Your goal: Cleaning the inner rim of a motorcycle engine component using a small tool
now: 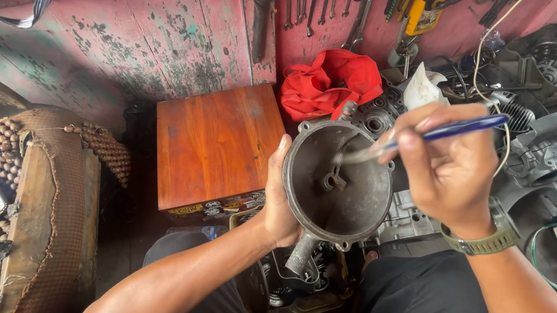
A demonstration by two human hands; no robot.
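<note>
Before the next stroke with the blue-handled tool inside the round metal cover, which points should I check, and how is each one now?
1. Left hand holds the round metal cover at its rim: ok.
2. Right hand has a grip on the blue-handled tool: ok.
3. Tool tip inside the cover: ok.
4. Open side of the cover faces the camera: ok.
5. Tip touching the inner wall: cannot tell, blurred.
6. Inside surface clean: cannot tell.

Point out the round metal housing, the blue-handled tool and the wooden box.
Metal housing point(345, 193), head view, inner wall.
Blue-handled tool point(462, 128), head view, blue handle.
Wooden box point(216, 145), head view, top face.
</note>
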